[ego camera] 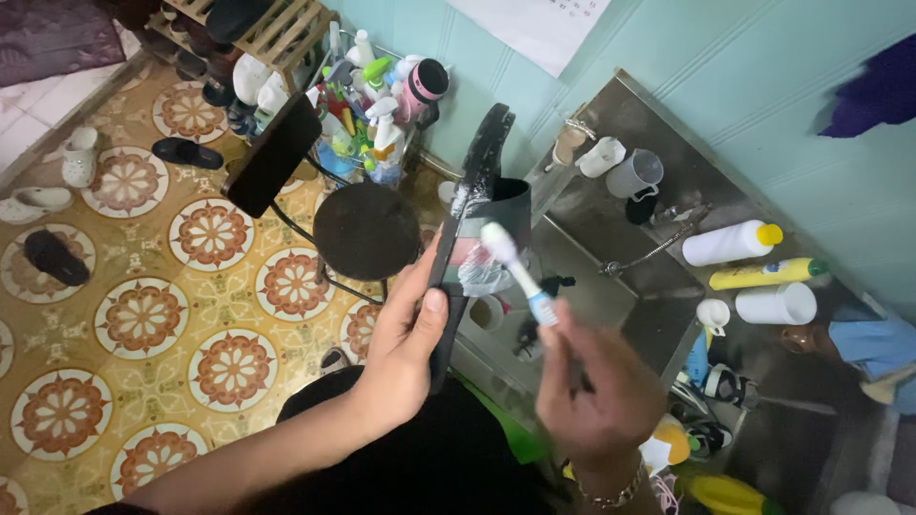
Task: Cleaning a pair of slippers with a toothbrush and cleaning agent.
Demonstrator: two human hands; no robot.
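Left hand clamps a black sandal edge-up over the steel sink, right hand fingers pinching a toothbrush; short strokes along the soapy sole edge would suit

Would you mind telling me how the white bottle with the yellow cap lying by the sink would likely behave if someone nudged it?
The white bottle with the yellow cap lies on its side on the steel counter, so it would probably roll. It looks like plastic, so likely not fragile. The counter by the sink may be wet, so it might be slippery.
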